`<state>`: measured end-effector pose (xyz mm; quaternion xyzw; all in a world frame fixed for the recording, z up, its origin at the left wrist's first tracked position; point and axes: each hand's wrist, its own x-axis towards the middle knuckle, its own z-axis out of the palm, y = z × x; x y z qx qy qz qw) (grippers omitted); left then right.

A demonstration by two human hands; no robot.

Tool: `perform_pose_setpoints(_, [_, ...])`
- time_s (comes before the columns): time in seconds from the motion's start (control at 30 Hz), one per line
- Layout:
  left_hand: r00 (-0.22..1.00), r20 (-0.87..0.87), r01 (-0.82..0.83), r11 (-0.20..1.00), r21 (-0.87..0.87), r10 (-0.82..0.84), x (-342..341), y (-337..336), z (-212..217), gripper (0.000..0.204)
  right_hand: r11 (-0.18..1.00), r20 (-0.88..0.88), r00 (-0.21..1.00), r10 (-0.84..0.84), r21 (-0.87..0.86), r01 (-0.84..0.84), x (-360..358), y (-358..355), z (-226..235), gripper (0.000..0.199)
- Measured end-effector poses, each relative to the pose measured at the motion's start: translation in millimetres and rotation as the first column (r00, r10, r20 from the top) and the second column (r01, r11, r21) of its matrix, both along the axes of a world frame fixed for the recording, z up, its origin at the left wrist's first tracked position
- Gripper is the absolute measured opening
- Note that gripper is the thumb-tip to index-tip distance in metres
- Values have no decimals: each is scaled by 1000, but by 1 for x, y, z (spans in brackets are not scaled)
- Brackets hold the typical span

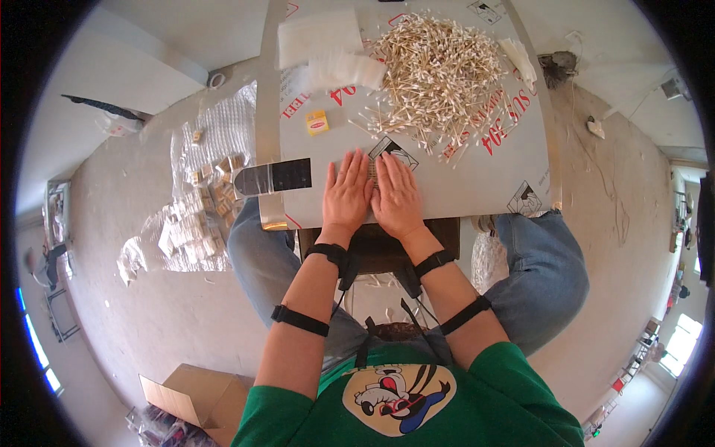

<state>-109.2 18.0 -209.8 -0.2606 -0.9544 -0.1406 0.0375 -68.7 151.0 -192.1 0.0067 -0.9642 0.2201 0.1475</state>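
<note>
My left hand (346,190) and my right hand (398,190) lie side by side, palms down, at the near edge of the metal-topped table (462,190). Their fingers are stretched out and point away from me, with the thumbs close together. In the narrow gap between them shows a small patch of cotton swabs (372,170), mostly hidden by the hands. Beyond my right hand, a big loose heap of cotton swabs (443,78) covers the far middle of the table. A small yellow box with a red label (317,123) stands beyond my left hand.
Stacks of clear plastic bags (320,39) lie at the table's far left. A dark strip (275,177) crosses its left edge. On the floor at left, several small packs (197,216) rest on silvery sheeting (212,134). A cardboard box (201,398) stands open at lower left.
</note>
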Motion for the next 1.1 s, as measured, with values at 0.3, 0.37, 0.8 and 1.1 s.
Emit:
perform_pose_setpoints(0.3, [994, 112, 12, 1000, 15, -13, 0, 0, 2, 50, 982, 112, 984, 140, 111, -152, 5, 2, -2, 62])
perform_pose_setpoints(0.37, [998, 68, -5, 991, 135, -5, -1, -7, -5, 50, 974, 131, 980, 151, 150, -170, 2, -1, -1, 62])
perform_pose_setpoints(0.8, [774, -15, -602, 743, 293, 633, -13, -111, 9, 37, 952, 140, 954, 264, 119, -281, -30, -38, -2, 64])
perform_pose_setpoints(1.1, [799, 124, -599, 762, 248, 588, -31, -133, 14, 19, 926, 197, 918, 345, 92, -367, -58, -97, -4, 61])
